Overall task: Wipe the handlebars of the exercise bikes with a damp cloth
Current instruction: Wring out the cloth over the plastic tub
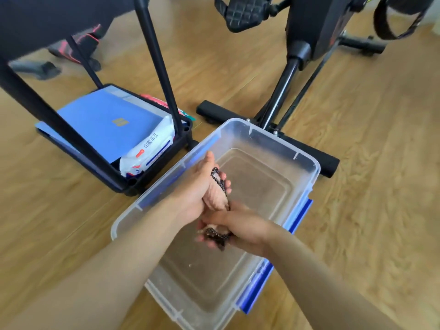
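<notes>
Both of my hands are clenched on the dark patterned cloth (214, 234), which runs twisted between them above the clear plastic bin (307, 161). My left hand (204, 189) grips the far end, with a strand showing between the fingers. My right hand (242, 226) grips the near end, where a bunch of fabric sticks out under the knuckles. The two hands touch. The bin stands on the wooden floor (369, 163) and has blue latches on its right side. Just beyond it lies the foot bar of an exercise bike (283, 82), with a pedal (245, 16) higher up. To the left, a black tray (166, 160) holds a blue folder (107, 117) and a pack of wipes (147, 148).
</notes>
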